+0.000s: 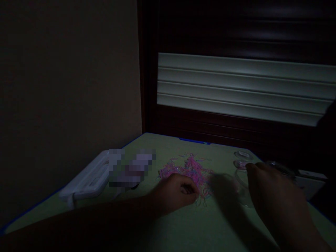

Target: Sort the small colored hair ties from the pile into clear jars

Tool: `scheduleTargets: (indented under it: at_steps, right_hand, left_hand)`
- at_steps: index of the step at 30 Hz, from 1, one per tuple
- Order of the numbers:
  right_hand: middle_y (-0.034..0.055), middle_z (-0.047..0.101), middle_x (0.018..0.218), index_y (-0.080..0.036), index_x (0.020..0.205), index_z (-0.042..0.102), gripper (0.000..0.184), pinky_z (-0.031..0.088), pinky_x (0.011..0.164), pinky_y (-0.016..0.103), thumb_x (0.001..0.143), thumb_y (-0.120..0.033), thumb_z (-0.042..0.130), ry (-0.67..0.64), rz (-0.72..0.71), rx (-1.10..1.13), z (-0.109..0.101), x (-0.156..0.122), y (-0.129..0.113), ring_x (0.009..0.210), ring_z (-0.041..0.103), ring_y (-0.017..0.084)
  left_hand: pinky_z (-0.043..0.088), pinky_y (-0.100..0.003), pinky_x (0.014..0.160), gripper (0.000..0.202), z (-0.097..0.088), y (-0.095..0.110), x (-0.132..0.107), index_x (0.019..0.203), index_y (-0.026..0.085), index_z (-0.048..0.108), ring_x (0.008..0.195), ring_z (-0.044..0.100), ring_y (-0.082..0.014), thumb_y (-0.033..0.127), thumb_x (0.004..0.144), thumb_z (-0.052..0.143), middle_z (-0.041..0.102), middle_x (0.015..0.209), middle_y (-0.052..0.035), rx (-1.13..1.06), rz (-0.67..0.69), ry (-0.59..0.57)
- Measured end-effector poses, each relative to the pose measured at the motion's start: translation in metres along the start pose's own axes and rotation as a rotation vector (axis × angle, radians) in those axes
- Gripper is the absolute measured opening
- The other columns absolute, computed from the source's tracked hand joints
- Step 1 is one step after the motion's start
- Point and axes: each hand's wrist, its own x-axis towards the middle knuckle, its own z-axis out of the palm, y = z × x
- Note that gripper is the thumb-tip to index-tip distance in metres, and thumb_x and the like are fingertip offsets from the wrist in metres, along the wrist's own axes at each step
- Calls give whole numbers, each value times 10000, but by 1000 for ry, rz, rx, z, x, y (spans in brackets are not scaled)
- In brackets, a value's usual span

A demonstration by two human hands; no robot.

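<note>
A loose pile of thin pink and pale blue loops, like small rubber bands [193,168], lies spread on the table. My left hand [178,192] is at the pile's near edge, thumb and forefinger curled together in a pinch. Whatever is between those fingertips is too small and dark to make out. To the right stands a clear round container [243,201], partly covered by my right hand [275,199]. That hand is above the container with its fingers closed and pointing down; its fingertips are mostly hidden.
A white power strip [88,175] lies at the left, beside a blurred-out object [135,169]. Behind the container are a clear round lid [243,155] and a small clear container with pink contents [240,164]. A white box [311,180] is at the right. The room is dim.
</note>
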Motion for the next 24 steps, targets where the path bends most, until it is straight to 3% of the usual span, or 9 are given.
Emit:
scheduleTargets:
  at_steps: [11,20,24]
  right_hand:
    - [111,647,735,-144,797,627,252,364,454,272,740,-33,408,-30,-13,-25,2,0,1,556,597,189]
    - [127,658,812,-136,886,630,272,402,488,292,756,-42,411,-32,-9,-3,1,0,1,633,622,224]
    - [106,652,861,-157,898,631,258,433,554,303,788,-81,410,-49,-66,105,2,2,-4,718,622,230]
  left_hand:
    - [465,-233,652,122,1,1,0,785,140,649,692,597,-133,228,739,579,651,744,-17,-39,-8,4]
    - [454,-214,625,128,0,0,1,780,126,642,672,589,-125,230,735,584,640,729,-18,-76,-6,-16]
    - [455,-212,639,123,0,2,0,776,126,649,685,589,-129,220,729,585,644,739,-16,-41,2,-8]
